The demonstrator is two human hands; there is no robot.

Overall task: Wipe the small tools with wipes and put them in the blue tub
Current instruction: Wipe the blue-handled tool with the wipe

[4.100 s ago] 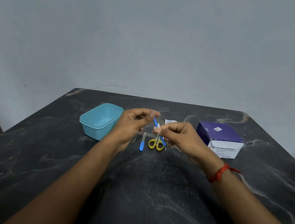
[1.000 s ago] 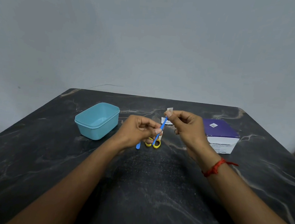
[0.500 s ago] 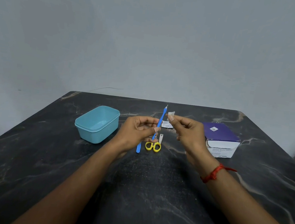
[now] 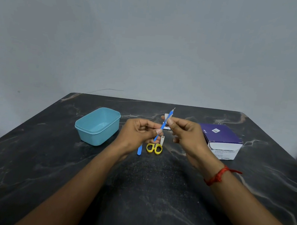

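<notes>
Dim, even light, soft shadows, mild blur, wide-angle bending at edges.

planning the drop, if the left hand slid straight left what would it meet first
Most likely the blue tub: it stands just left of the left hand, with only bare table between, though depth is unclear.

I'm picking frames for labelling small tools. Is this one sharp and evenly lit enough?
Head view: soft, even light, no glare on the table; wide-angle bend at the edges; the blue tool and wipe between the left hand and right hand look slightly soft; the box print is unreadable.
</notes>
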